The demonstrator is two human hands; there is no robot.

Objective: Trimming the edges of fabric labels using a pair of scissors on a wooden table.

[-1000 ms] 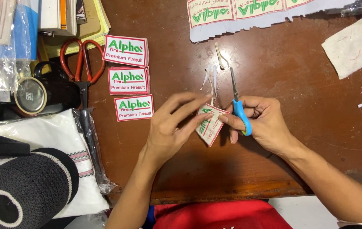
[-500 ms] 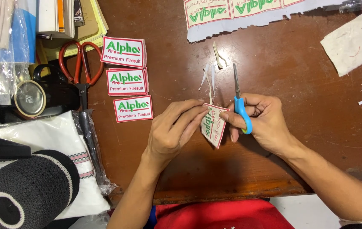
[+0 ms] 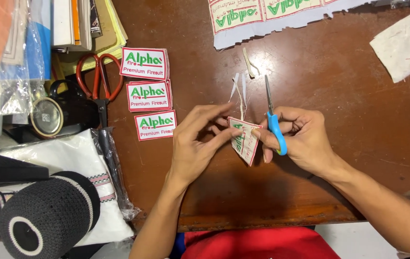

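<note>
- At the far left, orange-handled scissors lie idle by a stack of books, pushed out of the working area.
- Just right of them, three finished patches sit in a loose column on the brown surface, apparently set aside as done.
- The left hand pinches the white patch with red border by its left edge, holding it tilted just above the surface, likely so its edge meets the blades.
- Thin white trimmings lie just beyond the patch, where offcuts would fall.
- The right hand grips blue-handled scissors, blades pointing away, fingertips also steadying the patch's right edge.
- Far right of centre, an uncut strip of patches waits.
- Against a second ago, the patch has turned more upright and sits a little lower between the hands; the scissors have barely shifted.
</note>
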